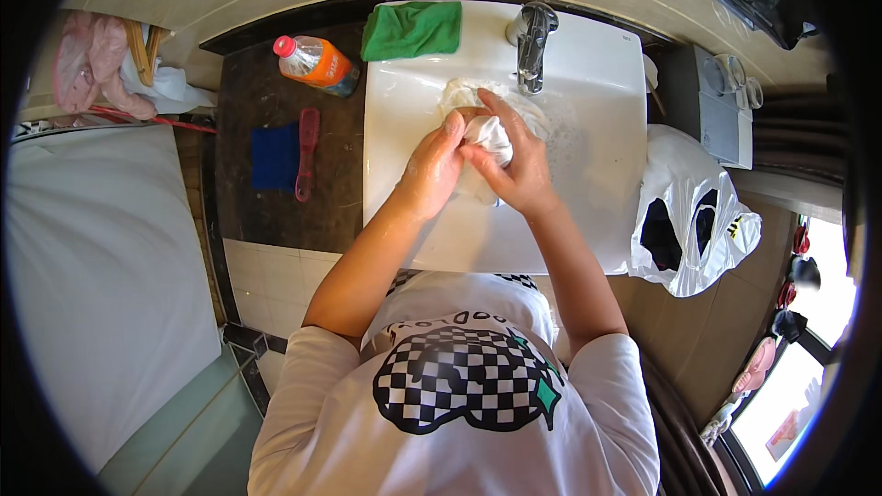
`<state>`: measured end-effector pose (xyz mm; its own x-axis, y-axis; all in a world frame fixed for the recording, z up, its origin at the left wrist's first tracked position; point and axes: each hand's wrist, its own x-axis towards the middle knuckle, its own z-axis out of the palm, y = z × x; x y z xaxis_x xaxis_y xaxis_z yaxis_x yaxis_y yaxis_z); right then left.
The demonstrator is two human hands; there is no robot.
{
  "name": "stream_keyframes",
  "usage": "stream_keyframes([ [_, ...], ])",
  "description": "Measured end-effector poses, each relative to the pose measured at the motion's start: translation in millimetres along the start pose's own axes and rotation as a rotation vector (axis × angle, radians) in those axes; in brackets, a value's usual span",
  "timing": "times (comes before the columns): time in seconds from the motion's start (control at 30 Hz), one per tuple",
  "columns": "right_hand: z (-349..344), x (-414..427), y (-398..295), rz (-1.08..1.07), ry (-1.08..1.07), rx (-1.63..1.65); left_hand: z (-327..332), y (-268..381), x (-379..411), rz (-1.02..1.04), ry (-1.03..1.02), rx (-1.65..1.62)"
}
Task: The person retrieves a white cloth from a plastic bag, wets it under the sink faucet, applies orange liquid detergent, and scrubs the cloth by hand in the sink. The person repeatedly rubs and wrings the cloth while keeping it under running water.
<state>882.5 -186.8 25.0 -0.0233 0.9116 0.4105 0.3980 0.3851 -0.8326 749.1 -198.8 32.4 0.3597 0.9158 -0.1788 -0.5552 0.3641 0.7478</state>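
Both of my hands are over the white washbasin (592, 220), close together. Between them is a wet, bunched white cloth (490, 136). My left hand (435, 169) grips the cloth from the left, its thumb pointing up and its skin wet. My right hand (525, 158) curls around the cloth from the right, thumb and fingers on either side of it. More pale wet fabric (463, 93) lies in the basin behind and below the hands, partly hidden by them. Above the basin, at its back edge, stands a chrome faucet (534, 48).
A green cloth (413, 29) drapes over the basin's back left corner. On the dark counter (255, 220) are a bottle with an orange label (319, 67), a pink brush (307, 155) and a blue cloth (274, 157). A white plastic bag (682, 220) hangs at the right.
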Motion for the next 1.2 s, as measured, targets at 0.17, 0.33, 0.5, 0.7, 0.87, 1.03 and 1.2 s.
stream_keyframes([
  [0.17,-16.7,1.5,13.3,0.294,0.044,0.131,7.4,-8.5,-8.2,-0.274,0.397,-0.039],
  [0.33,30.3,-48.7,-35.7,0.079,-0.072,0.024,-12.0,-61.0,-2.4,-0.307,-0.026,-0.765],
  [0.5,50.9,-63.0,-25.9,-0.045,0.027,-0.081,-30.9,-79.7,-12.8,-0.044,0.097,-0.052],
  [0.7,27.7,-42.7,7.4,0.114,0.025,-0.146,-0.2,-61.8,-3.2,-0.404,0.584,-0.358],
  [0.87,41.3,-62.8,-37.0,-0.047,-0.008,-0.029,-31.9,-90.7,-17.8,0.088,0.287,0.134],
  [1.03,8.5,-32.8,28.2,0.613,0.165,-0.080,17.4,-40.9,-14.6,-0.177,0.417,-0.181],
  [1.2,-22.7,-11.1,54.4,1.339,-0.083,0.985,11.8,-50.9,-20.3,0.054,-0.183,1.083],
])
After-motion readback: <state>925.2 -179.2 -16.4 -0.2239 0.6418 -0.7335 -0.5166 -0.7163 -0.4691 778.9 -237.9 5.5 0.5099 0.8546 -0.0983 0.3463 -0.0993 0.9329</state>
